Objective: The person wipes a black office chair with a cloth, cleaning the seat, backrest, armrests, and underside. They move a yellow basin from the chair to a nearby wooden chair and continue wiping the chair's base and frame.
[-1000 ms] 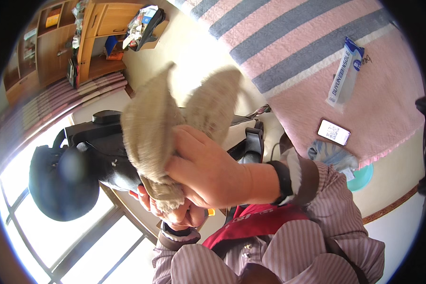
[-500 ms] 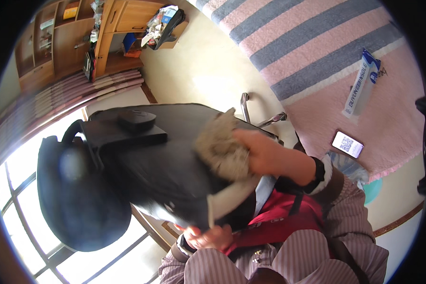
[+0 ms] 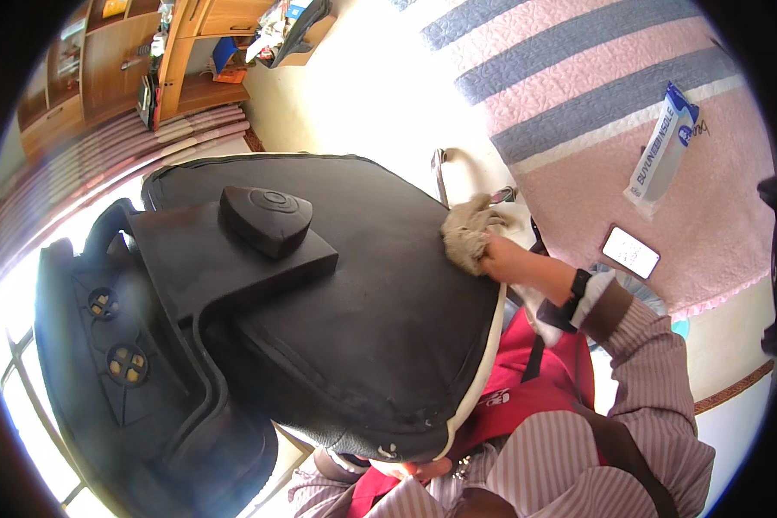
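Note:
A large black office chair back (image 3: 388,285) with a cream edge lies tilted before me. On it sit a black bracket with a rounded knob (image 3: 272,220) and, at the left, a black headrest (image 3: 104,345) with two round openings. Bunched in my right hand (image 3: 511,259) is a brown-grey rag (image 3: 470,233), at the chair back's right edge. My left hand (image 3: 423,469) is at the near edge of the chair back, its fingers closed there and mostly hidden beneath it.
Right of me is a bed (image 3: 570,198) with a pink and grey striped quilt. A phone (image 3: 630,251) and a clear-and-blue plastic packet (image 3: 660,155) lie on it. Chrome chair legs (image 3: 440,177) show beyond the rag. Wooden cabinets (image 3: 116,69) and a box of odds and ends (image 3: 298,39) stand far left.
My right hand has moved the rag rightward, from the middle of the chair back to its edge. The chair back has swung and now shows more of its surface.

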`<state>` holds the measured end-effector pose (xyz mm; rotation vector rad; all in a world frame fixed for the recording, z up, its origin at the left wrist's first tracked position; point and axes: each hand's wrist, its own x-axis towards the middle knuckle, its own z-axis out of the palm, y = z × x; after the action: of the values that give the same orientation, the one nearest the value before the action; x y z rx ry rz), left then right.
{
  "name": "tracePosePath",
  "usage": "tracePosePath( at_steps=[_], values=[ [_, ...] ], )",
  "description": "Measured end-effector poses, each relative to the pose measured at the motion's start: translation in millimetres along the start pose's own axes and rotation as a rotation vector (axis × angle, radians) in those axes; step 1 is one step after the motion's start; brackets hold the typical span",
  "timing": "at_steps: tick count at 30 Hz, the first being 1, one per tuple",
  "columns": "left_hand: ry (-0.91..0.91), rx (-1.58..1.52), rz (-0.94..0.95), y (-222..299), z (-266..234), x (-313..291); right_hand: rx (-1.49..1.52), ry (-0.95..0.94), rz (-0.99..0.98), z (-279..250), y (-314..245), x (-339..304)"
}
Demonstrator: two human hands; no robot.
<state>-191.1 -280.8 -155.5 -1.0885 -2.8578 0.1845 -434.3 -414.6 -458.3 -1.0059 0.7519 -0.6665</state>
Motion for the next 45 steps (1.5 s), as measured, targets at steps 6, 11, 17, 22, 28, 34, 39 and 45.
tracePosePath(
  at_steps=[6, 11, 17, 22, 28, 34, 39, 45],
  values=[
    [0.177, -0.273, -0.121, 14, 2, -1, -0.097, -0.330, -0.649, 7, -140, 68],
    [0.105, -0.226, -0.050, -12, 2, -6, -0.266, -0.308, -0.295, 3, -20, 153],
    [0.106, -0.240, -0.109, -24, -4, -7, -1.123, -0.455, -0.059, -8, 73, 78],
    [0.100, -0.256, -0.135, -16, -8, -5, -0.665, -0.325, 0.030, -17, -80, 54],
    [-0.026, -0.254, 0.190, -62, -2, 1, 0.148, -0.307, -0.670, 29, -164, 153],
    [-0.172, 0.184, -0.643, -107, 4, -7, -0.215, -0.154, -0.753, 37, -119, 231],
    [-0.174, 0.269, -0.598, -100, 8, -13, 0.212, -0.230, -0.757, 22, -190, 238],
    [0.100, -0.015, -1.110, -83, 28, 2, -0.265, -0.016, -0.525, 36, -182, 158]
  ],
)
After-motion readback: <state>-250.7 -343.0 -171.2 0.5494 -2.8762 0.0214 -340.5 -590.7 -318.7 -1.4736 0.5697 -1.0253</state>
